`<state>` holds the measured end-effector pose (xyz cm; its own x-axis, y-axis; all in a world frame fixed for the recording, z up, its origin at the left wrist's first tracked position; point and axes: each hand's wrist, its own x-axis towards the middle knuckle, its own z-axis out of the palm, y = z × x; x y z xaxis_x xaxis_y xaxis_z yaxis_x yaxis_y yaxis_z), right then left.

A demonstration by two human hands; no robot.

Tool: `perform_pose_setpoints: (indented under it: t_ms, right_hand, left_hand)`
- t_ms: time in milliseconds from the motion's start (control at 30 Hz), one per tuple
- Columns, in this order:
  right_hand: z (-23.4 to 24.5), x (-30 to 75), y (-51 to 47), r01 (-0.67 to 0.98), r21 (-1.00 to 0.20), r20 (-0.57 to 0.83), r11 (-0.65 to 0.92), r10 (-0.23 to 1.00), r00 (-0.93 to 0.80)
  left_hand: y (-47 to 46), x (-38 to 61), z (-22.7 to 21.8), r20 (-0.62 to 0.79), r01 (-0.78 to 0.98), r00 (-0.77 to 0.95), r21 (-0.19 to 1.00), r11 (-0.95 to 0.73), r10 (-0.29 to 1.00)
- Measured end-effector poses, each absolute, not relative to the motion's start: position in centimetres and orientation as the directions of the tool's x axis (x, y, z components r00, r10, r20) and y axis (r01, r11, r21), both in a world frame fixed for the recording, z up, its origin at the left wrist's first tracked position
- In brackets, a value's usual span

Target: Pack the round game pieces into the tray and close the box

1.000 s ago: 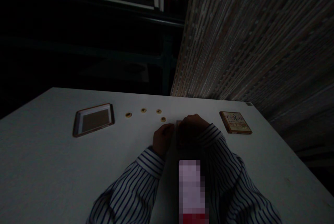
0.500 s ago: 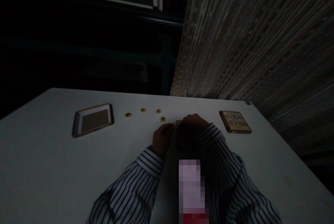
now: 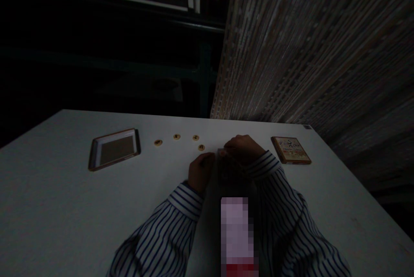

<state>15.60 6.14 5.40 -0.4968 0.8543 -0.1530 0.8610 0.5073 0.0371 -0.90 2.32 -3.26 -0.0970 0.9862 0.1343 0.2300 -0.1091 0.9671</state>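
Note:
The scene is very dim. My left hand (image 3: 201, 171) rests curled on the white table (image 3: 58, 208), at the left edge of a dark flat board (image 3: 226, 169) that lies between my hands. My right hand (image 3: 244, 147) hovers over the board's far edge with its fingers bent together, as if pinching; what they hold is too dark to see. Several small round wooden pieces (image 3: 201, 147) with dark marks lie just beyond my left hand. Both sleeves are striped.
An open shallow box tray (image 3: 114, 148) with a brown rim lies at the left. A square box lid (image 3: 290, 150) with a printed picture lies at the right. A brick wall (image 3: 323, 53) rises close behind the table's right side. Beyond the far edge is darkness.
My right hand has lifted a little and moved towards the board's far edge. My left hand has stayed where it was.

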Motion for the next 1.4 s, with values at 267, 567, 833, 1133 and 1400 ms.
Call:
perform_pose_setpoints:
  t_ms: [267,567,833,1133,1400]
  right_hand:
    - [6.9,16.9,5.4,0.896,-0.026,0.084,0.444,0.894,-0.441]
    - [7.0,17.5,5.3,0.885,-0.053,0.236,0.462,0.867,-0.439]
    - [6.8,17.3,5.2,0.871,-0.097,0.291,0.482,0.851,-0.438]
    - [7.1,16.2,4.7,0.881,-0.084,0.239,0.465,0.868,-0.435]
    - [6.2,15.7,4.9,0.860,-0.099,0.229,0.500,0.853,-0.469]
  left_hand:
    - [2.5,-0.9,-4.2,0.094,0.191,-0.094,0.979,-0.075,0.991]
    - [2.6,-0.9,-4.3,0.122,0.208,-0.093,0.973,-0.101,0.988]
    - [2.1,-0.7,-3.7,0.095,0.158,-0.120,0.984,-0.076,0.988]
    - [2.1,-1.5,-3.2,0.153,0.204,-0.173,0.972,-0.117,0.973]
    - [2.2,-3.9,-1.6,0.201,0.216,-0.207,0.964,-0.155,0.958]
